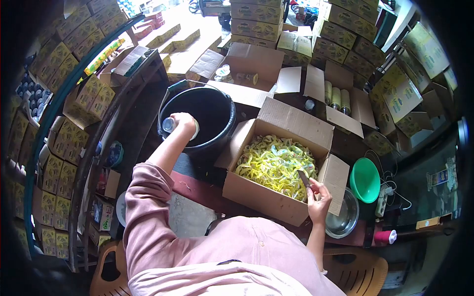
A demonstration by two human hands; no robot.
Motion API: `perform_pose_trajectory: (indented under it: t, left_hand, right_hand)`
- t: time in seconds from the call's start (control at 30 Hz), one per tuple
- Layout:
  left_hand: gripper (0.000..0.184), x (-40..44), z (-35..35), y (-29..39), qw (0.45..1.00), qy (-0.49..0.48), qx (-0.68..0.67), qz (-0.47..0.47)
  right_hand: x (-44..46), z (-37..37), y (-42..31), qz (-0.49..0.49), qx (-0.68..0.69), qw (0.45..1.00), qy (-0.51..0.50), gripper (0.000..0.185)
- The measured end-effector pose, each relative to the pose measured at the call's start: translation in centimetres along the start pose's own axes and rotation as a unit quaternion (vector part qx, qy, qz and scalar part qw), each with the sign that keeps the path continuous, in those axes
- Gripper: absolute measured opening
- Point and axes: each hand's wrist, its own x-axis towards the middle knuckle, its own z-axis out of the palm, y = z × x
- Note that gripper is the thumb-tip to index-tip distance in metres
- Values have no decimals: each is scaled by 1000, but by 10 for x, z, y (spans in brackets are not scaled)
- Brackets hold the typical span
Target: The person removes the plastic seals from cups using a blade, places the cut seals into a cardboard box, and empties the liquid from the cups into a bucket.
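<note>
The left hand (184, 123) was closed around a clear jar (169, 125) above the black bucket (211, 109); the right hand (319, 196) gripped a knife (304, 178), its blade over yellow strips (269, 165) heaped in an open cardboard box (261, 201).

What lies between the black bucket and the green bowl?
In the head view, the open cardboard box, holding yellow strips, lies between the black bucket and the green bowl; its right flap spreads toward the bowl.

Jar (169, 125) partly hidden by left hand (183, 127), carton stack (256, 20) cut off at top edge
</note>
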Motion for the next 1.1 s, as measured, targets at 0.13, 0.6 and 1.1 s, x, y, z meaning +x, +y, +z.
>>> perform_pose_trajectory:
  t: [0.13, 0.6, 1.1]
  left_hand:
    - [61, -8, -7, -3, 999, -10, -13, 32]
    - [65, 15, -3, -4, 983, -160, -24, 92]
    - [68, 0, -6, -28, 979, 78, -183, 44]
  right_hand:
    - [6, -1, 5, 7, 16, 1000, 10, 27]
    - [30, 7, 8, -21, -7, 1000, -3, 25]
    - [28, 5, 14, -7, -1, 1000, -6, 26]
